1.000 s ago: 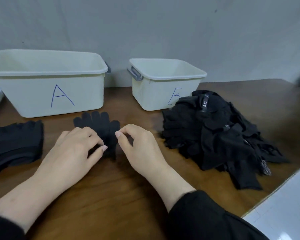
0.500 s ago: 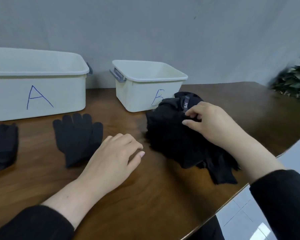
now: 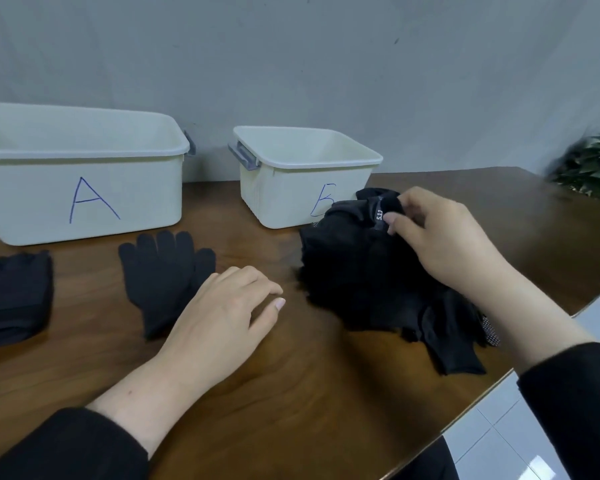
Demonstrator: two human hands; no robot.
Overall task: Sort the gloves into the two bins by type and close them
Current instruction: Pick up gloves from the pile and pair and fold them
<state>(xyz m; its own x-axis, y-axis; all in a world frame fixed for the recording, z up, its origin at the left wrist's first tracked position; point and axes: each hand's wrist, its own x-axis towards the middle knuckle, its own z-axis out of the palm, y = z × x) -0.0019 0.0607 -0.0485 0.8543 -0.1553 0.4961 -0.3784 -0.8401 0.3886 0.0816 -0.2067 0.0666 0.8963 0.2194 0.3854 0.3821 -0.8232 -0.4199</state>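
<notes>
Right fingers: the fingertips [image 3: 392, 220] of the right hand [image 3: 444, 244] are curled onto the top of the unsorted glove heap [image 3: 378, 282], pinching black fabric just beside a small white-printed tag [image 3: 379, 215]. A grip on one glove, as far as I can judge; the black folds hide where that glove ends.

Left fingers: the left hand [image 3: 226, 313] lies palm-down on the wooden table [image 3: 291, 393], fingers loosely bent, holding nothing. Its knuckle side sits just beside, perhaps over, the cuff of the flat knit glove [image 3: 163, 275].

Flat knit glove: laid out alone, fingers pointing toward the bins, between bin A and the left hand. Not yet binned.

Folded stack: a second dark stack [image 3: 13, 299] at the left table edge, in front of bin A. Type cannot be told.

Bin A: bin A [image 3: 84, 157], the larger, open; no gloves show inside from this angle.

Bin B: bin B [image 3: 305, 161], the smaller, open, grey latch on its left end. The heap touches or overlaps its front corner. Inside looks bare.

Lids: none in view.

Progress: early. Some separating onto the table appears done; nothing seems binned, most of the heap is unsorted, and closing is all left.
</notes>
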